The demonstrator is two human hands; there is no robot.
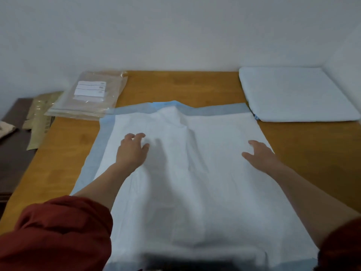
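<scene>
Smoothing of a blue-edged pad (195, 182) across the table (214, 85)
Left hand (132, 151) rests on it, fingers loosely bent and spread; a ridge (181, 118) humps between (highest at the far edge); right hand (259, 155) lies flatter, fingers straight, thumb out. Better to sweep both palms outward from that ridge, pressing evenly.

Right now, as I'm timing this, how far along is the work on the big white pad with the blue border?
Done: the white, blue-bordered pad lies spread on the wooden table, and a folded pale-blue stack sits at the far right corner. In hand: the left hand and right hand lie on the pad, probably smoothing it. Left: a ridge rises at its far edge; no fold yet.
</scene>
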